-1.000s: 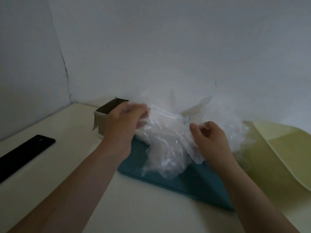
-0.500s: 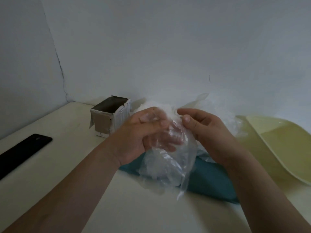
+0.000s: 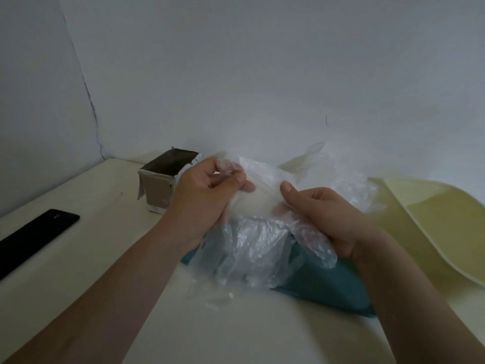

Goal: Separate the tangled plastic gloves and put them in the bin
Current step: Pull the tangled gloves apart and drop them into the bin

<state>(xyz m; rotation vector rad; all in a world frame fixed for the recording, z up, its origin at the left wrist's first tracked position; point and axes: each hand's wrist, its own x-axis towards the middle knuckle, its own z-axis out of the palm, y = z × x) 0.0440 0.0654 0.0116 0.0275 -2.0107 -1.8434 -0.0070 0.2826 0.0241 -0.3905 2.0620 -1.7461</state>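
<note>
Plastic gloves [image 3: 252, 248] pinched in left fingers [image 3: 231, 179], right fingers [image 3: 288, 189]; bin [image 3: 157, 190] beside, teal mat [image 3: 328, 287] beneath.

No text, brand or number legible anywhere. Bin [image 3: 157, 190]: small dark specks along the pale strip at its lower front edge, possibly print, too blurred to read.

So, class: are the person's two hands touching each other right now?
Apart. The head view shows a strip of the plastic gloves between the left hand and the right hand; each pinches the film, but they do not meet.
</note>
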